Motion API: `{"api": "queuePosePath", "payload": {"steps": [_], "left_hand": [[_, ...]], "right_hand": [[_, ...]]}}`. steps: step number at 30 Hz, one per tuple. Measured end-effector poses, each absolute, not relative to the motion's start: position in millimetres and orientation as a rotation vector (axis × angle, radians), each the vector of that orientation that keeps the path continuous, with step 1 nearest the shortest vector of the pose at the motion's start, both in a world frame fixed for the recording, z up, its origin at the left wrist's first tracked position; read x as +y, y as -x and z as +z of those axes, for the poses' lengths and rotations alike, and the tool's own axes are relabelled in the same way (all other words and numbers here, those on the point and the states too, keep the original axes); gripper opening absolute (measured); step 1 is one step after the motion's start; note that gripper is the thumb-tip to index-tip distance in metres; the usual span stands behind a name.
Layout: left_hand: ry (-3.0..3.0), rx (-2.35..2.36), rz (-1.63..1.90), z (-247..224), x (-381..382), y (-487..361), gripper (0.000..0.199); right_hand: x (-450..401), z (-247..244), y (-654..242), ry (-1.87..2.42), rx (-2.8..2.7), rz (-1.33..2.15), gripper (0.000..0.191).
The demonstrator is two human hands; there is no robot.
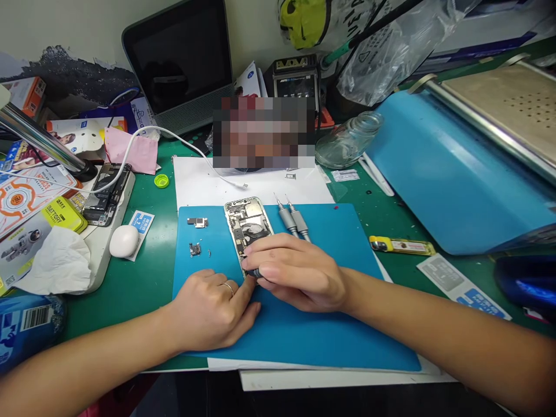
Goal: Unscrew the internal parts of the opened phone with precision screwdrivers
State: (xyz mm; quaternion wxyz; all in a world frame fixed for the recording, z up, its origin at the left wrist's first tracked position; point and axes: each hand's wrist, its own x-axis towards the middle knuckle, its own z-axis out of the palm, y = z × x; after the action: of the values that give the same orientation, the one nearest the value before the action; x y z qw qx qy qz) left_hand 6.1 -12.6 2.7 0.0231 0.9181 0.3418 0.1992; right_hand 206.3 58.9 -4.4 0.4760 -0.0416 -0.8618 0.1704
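A smartphone [255, 223] with its inner parts exposed lies on a blue mat [347, 341]. Over its lower end, my right hand [299, 272] pinches a small dark piece [254, 272], mostly covered by the fingers, so its kind is unclear. My left hand [212, 310], a ring on one finger, rests on the mat. Its index finger reaches the phone's bottom edge beside my right fingertips, the thumb is apart, and the other fingers are curled. Left of the phone lie a metal-shielded part [198, 222], a small circuit part [195, 249] and tiny bits. Two grey screwdrivers [292, 220] lie behind my right hand.
A white cable [174, 134] crosses toward the paper sheet [195, 182]. Left are an opened phone [106, 194], a white earbud case [124, 241] and boxes. A glass jar [347, 142], yellow cutter [402, 245] and big blue roll [456, 174] stand or lie right. A screen [178, 58] stands behind.
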Motion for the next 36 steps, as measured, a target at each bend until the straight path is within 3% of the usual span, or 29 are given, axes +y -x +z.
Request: {"api": "queuePosePath", "payload": {"steps": [36], "left_hand": [[-2.85, 1.063, 0.627, 4.6, -12.4, -6.9, 0.028]], "right_hand": [[59.4, -4.7, -206.1, 0.089, -2.114, 0.408, 0.057]]}}
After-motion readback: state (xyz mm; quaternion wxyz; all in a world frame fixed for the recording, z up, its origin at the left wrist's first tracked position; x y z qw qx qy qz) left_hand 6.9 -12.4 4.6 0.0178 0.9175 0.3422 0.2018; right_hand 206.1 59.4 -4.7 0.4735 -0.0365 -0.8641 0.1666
